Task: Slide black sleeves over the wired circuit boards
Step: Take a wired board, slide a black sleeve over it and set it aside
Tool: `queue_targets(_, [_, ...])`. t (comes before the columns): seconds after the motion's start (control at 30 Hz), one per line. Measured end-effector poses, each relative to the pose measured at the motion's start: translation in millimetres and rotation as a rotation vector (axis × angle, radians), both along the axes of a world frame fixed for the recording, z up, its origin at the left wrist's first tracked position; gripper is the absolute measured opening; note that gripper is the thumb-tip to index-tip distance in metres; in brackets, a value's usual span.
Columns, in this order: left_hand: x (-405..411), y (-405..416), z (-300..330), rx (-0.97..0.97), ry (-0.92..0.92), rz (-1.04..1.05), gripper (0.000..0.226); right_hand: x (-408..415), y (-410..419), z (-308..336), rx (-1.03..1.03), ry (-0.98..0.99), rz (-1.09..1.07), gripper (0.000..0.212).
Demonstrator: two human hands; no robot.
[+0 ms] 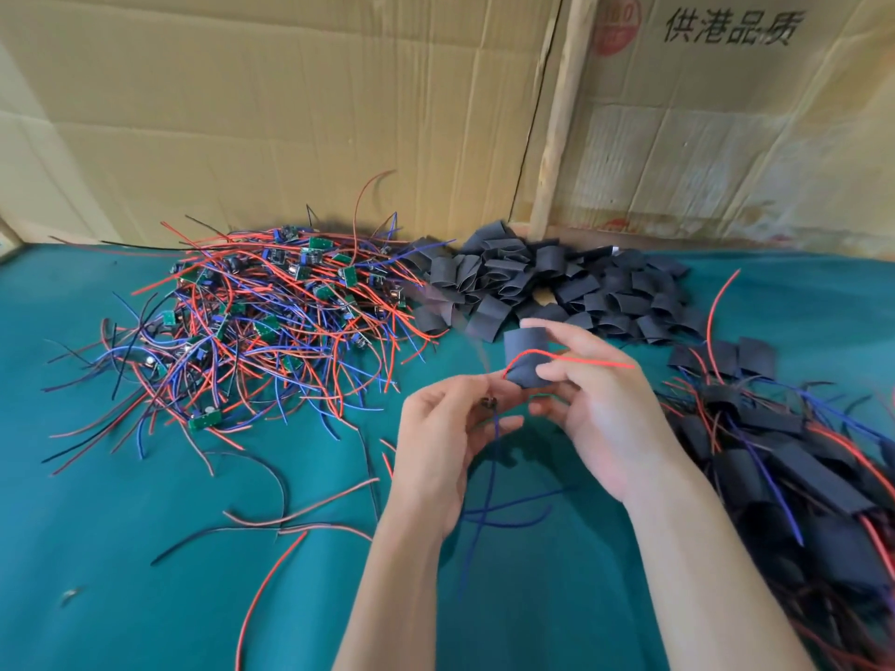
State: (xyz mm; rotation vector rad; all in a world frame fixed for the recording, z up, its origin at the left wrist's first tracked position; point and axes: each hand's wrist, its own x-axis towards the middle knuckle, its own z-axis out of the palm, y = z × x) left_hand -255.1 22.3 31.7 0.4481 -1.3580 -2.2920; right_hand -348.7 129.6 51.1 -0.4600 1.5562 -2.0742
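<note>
My right hand (595,404) pinches one black sleeve (525,358); my left hand (445,428) pinches a board, mostly hidden, its red wire (581,361) threading through; finished pieces (794,467) heap to my right, yet the unsleeved tangle (261,322) and loose sleeves (557,288) remain large; plenty left, I judge.
</note>
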Motion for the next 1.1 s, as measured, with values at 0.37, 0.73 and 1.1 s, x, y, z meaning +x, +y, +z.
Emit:
queue_targets(0.37, [2,-2,-9,-0.131,0.013,-0.073,0.012,-4,15,5,-0.021,0.093,0.189,0.037])
queue_targets(0.73, [1,-5,-13,-0.186,0.012,-0.039,0.029,-3,21,5,-0.045,0.049,0.201,0.028])
queue_targets(1.1, [0,-5,-18,-0.290,-0.031,-0.025,0.032,2,11,4,0.149,0.174,0.162,0.025])
